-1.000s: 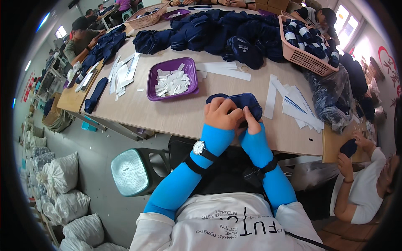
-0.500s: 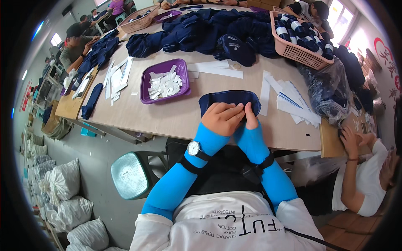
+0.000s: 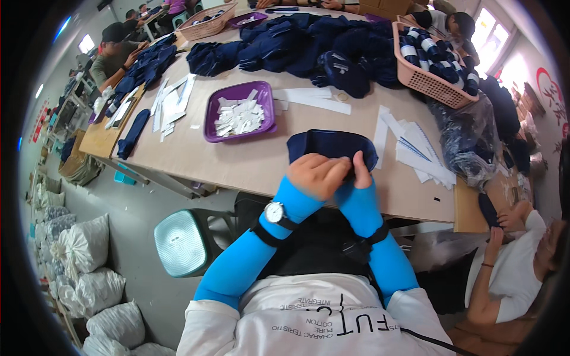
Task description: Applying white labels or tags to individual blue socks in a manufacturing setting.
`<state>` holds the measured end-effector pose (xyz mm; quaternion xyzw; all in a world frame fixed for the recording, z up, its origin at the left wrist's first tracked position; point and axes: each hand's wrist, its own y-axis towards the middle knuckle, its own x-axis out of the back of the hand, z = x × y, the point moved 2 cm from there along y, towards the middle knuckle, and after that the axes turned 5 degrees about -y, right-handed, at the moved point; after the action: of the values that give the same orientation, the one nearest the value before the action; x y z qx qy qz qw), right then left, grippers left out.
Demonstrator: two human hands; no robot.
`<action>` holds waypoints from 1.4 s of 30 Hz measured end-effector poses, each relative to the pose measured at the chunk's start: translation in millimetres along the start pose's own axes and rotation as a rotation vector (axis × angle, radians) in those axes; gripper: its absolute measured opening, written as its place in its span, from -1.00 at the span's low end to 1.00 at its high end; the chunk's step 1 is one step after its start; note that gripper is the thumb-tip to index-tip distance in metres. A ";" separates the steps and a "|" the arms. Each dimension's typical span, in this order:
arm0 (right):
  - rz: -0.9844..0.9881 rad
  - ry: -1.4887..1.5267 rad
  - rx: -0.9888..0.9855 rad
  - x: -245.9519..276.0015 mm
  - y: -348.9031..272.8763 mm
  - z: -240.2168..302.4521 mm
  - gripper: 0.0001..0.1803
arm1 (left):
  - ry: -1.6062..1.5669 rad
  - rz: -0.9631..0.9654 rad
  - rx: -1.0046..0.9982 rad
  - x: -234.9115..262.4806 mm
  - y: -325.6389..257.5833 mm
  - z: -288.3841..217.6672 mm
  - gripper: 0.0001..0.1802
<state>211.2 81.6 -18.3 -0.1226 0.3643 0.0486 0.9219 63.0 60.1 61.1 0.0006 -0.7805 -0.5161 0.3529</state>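
The navy fabric piece [image 3: 332,144] is held above the near edge of the wooden counter [image 3: 237,163], in front of the person, its broad part spreading away from them. The left hand [image 3: 319,175], with a watch at its wrist, has its fingers curled and grasping the cloth's near edge. The right hand [image 3: 360,173], close beside it, grips the cloth's right side with its thumb raised on top; its other fingers are mostly hidden. Beyond the cloth to the left sits a purple plastic tray [image 3: 209,129] of small white slips [image 3: 240,117]. White paper strips [image 3: 420,151] lie to the right. Farther back, a navy fabric heap [image 3: 297,44] stretches toward a pink basket [image 3: 430,85] holding banded navy rolls [image 3: 438,57].
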 end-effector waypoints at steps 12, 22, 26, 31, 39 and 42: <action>0.043 -0.003 -0.057 -11.9 4.5 -0.8 -0.54 | -0.015 0.001 0.038 -18.8 -3.7 5.0 -0.72; 0.013 0.053 -0.121 0.0 4.3 4.4 -0.30 | 0.002 0.072 -0.066 -4.7 -2.8 5.9 -0.60; 0.030 -0.030 -0.008 -3.3 -17.1 20.3 -0.50 | -0.024 0.098 -0.044 -5.6 -7.1 16.2 -0.61; 0.177 -0.783 0.537 3.0 -66.1 81.6 -0.41 | -0.233 0.183 -0.077 -8.1 -2.3 19.6 -0.80; 0.224 -1.912 0.905 9.0 -74.5 74.1 -0.67 | -0.105 0.267 0.067 1.9 -17.0 21.4 -0.63; 0.162 -1.878 0.912 7.0 -77.1 70.7 -0.68 | -0.006 0.307 0.162 26.8 -33.2 16.0 -0.28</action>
<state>276.8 25.7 41.4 0.3486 -0.5073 0.0438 0.7869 22.0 47.7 45.6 -0.0920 -0.8114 -0.3916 0.4241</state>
